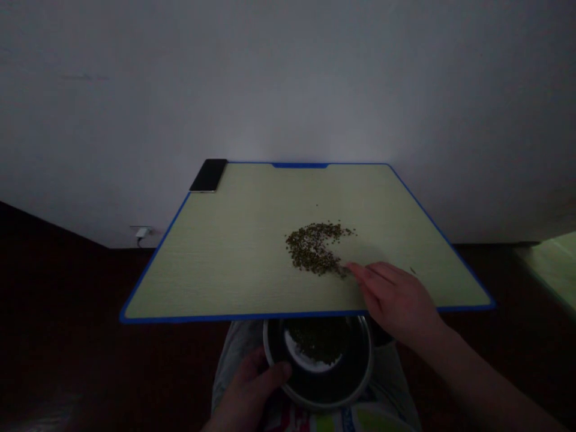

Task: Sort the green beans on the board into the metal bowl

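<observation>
A loose patch of small greenish-brown beans [310, 255] lies spread on the pale tabletop [225, 258], with a gap on its right side. My right hand [393, 294] reaches over the front edge of the table, fingers stretched toward the left, the fingertips touching the near right end of the beans. On the lap, partly under the table edge, rests a round metal bowl [317, 399] with more small beans [321, 339] inside. My left hand [254, 381] grips the bowl's left rim, thumb over the edge; its other fingers are mostly hidden.
A black smartphone [209, 175] lies at the table's far left corner. Blue edging [288, 315] runs round the tabletop, which stands against a pale wall [288, 78]. A white charger [143, 232] is plugged in low on the left. One small dark bit [413, 270] lies right of the beans.
</observation>
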A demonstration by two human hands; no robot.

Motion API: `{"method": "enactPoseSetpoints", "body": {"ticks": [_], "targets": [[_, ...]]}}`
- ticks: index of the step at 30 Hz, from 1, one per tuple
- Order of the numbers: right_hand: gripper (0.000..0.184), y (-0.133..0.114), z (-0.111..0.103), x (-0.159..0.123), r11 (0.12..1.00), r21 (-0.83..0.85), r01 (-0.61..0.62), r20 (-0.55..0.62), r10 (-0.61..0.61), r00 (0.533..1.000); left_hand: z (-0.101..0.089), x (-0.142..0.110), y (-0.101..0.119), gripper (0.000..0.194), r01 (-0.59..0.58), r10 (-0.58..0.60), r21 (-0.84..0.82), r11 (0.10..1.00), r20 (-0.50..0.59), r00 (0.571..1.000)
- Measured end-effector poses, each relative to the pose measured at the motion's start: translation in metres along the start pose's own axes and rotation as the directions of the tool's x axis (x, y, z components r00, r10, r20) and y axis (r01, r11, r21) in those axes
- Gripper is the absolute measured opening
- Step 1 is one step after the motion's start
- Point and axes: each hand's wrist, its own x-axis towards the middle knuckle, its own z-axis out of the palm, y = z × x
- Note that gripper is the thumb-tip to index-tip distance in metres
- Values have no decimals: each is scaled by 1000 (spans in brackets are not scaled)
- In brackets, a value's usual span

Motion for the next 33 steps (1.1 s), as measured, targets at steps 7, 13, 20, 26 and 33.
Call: {"method": "enactPoseSetpoints", "body": {"ticks": [7,13,20,26,33], "targets": [[32,-9,6,-6,994,101,-45,-5,45,999,2,-1,1,29,8,-8,-16,1000,-5,1000],[34,0,6,-2,992,91,-90,40,87,995,-3,4,-15,32,-35,34,-5,999,-83,996],[31,12,8,6,959,185,-215,80,203,976,-8,9,-23,34,-24,20,-27,999,-124,992],[31,18,15,20,935,254,-248,100,229,968,-9,10,-25,32,-18,7,-74,997,-154,988],[30,20,26,37,913,333,-233,134,199,971,-10,9,-24,37,-13,15,10,1000,-160,987]]}}
